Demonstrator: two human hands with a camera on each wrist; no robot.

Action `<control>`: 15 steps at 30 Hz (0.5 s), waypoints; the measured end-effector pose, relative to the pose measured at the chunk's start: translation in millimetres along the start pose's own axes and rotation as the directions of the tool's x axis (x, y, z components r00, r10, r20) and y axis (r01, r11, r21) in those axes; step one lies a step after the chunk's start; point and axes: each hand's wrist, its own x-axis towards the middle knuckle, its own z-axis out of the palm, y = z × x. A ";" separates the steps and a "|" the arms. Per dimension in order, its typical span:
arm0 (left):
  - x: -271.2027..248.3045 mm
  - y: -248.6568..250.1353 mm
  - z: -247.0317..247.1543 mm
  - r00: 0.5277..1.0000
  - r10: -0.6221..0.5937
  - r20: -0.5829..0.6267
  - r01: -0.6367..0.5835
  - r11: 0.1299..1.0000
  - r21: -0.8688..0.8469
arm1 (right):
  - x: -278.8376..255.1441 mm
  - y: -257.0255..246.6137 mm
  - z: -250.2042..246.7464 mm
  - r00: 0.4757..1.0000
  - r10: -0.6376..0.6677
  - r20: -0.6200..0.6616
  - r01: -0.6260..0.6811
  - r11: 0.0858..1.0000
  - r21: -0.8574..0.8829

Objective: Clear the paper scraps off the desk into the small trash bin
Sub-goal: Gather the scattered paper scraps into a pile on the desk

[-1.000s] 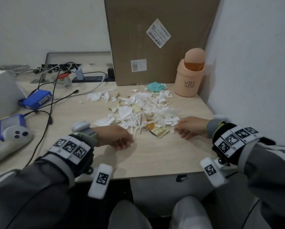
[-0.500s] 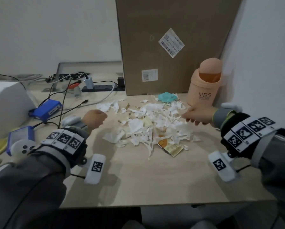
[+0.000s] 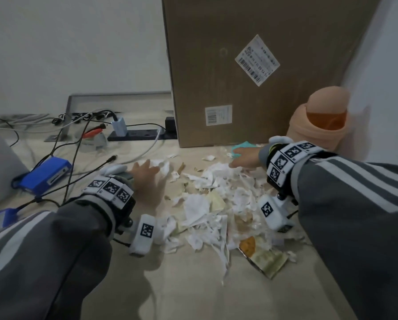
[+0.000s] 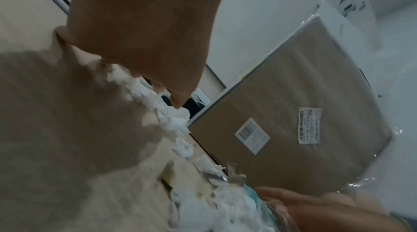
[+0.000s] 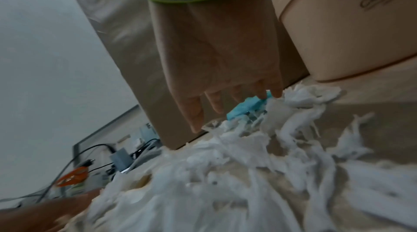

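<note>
Scraps everywhere, basically. Nearest the tabletop (image 3: 193, 292) edge there's a yellowish foil wrapper (image 3: 266, 259) lying flat, touching the near fringe of the paper scraps (image 3: 207, 204), and the white torn pile spreads from there toward the far side.

Both hands sit at the far end of the pile, one on each flank. The left hand (image 3: 147, 179) is flat and spread, palm down, fingertips resting on a crumpled white bit at the far left; it isn't gripping anything. The right hand (image 3: 245, 157) reaches in from the right with fingers straight and loose, tips touching a teal scrap (image 3: 242, 146) at the far edge, nothing pinched as far as I can tell.

So the pile lies between the hands and mostly nearer than them. My guess is the next thing is raking it together, hands closing toward each other, then lifting a bunch.

The small trash bin (image 3: 318, 130), peach with a swing lid, stands at the far right, just beyond the right wrist. The right hand is clearly the nearer one for dropping stuff in.

In the way: the big cardboard box (image 3: 251, 72) stands upright right behind the scraps, so nothing can be swept farther back. Off to the far left there's a blue device (image 3: 45, 174), a power strip (image 3: 135, 135) and loose cables (image 3: 78, 155), close enough to the left hand that a wide sweep could snag them.
</note>
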 end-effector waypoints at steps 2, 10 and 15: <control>-3.7 17.9 -1.5 0.999 0.034 0.022 -0.031 0.992 -0.125 | 6.3 0.0 2.7 0.999 -0.020 0.044 0.022 0.998 -0.063; -30.3 66.7 -13.8 0.894 0.275 0.355 -0.179 0.943 -0.279 | -8.0 12.6 8.0 0.984 -0.062 0.169 0.065 0.998 -0.013; -10.3 59.1 -42.7 0.915 0.260 0.308 -0.187 0.951 -0.248 | -22.0 11.1 -28.2 0.993 -0.105 0.047 0.105 0.994 -0.002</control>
